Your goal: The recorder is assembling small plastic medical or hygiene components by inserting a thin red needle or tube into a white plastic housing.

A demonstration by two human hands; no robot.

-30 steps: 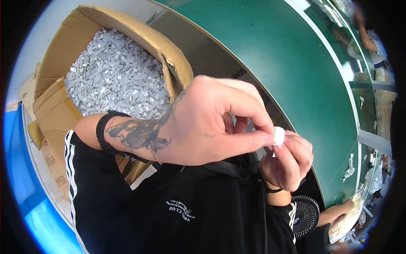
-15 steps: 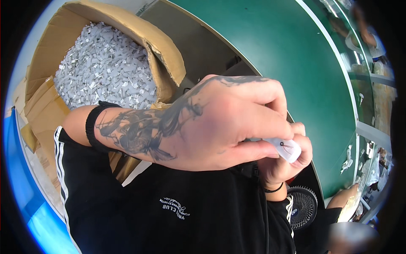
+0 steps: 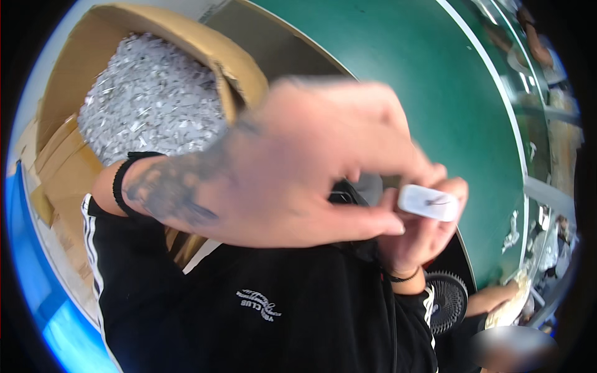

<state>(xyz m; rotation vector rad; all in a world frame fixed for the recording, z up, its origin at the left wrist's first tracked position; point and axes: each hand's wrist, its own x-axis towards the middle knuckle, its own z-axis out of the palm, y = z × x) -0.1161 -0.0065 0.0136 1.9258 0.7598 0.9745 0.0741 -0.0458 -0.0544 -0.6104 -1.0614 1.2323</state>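
My left hand (image 3: pixel 298 161), with a tattooed forearm and black wristband, reaches across the middle, blurred by motion. Its thumb and forefinger are spread apart, and the fingertips are close to my right hand. A small white plastic piece (image 3: pixel 413 200) with rounded corners sits in the fingers of my right hand (image 3: pixel 413 242). A thin dark bent wire or pin (image 3: pixel 438 202) shows on its end face. Through the gap in my left hand a pale translucent shape (image 3: pixel 369 186) is visible, too blurred to name.
A large open cardboard box (image 3: pixel 242 68) at the left holds a heap of small white pieces with metal bits (image 3: pixel 155 93). A green table (image 3: pixel 460 124) curves along the right. Below it are a black fan (image 3: pixel 449 301) and another person's arm (image 3: pixel 494 298).
My left thumb and forefinger have parted from the white plastic piece, and that hand has shifted slightly left and up. The piece stays in my right hand, a little higher and turned.
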